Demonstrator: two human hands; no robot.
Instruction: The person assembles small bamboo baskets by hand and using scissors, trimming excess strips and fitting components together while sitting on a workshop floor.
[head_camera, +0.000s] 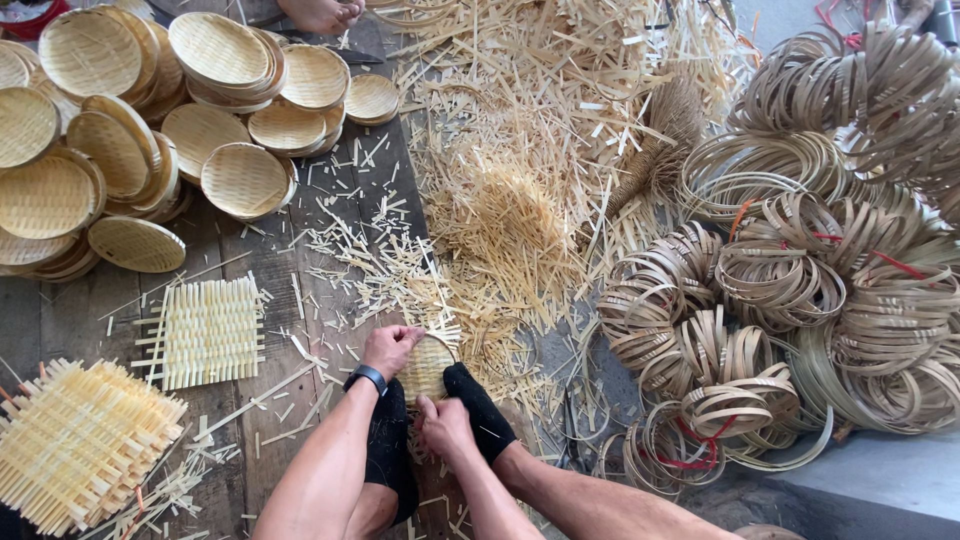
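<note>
- Low in the frame's centre I see a small round woven bamboo piece (428, 365), pinned between two black-socked feet (478, 405).
- My left hand (390, 348) has its grip closed on the piece's upper left rim.
- My right hand (445, 425) pinches the lower edge.
- A flat woven mat (208, 330) lies left on the plank floor (60, 315).
- Finished trays (150, 120) are stacked upper left.
- Coiled bamboo hoops (830, 280) fill the right.

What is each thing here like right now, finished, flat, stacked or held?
Small round woven bamboo tray: held at its rim by both hands, wedged between black-socked feet.
Left hand: grip closed on tray's top rim.
Right hand: grip on tray's near edge.
Finished round bamboo trays: stacked.
Flat square woven mats: lying untrimmed.
Bamboo strip hoops: coiled, bundled.
</note>
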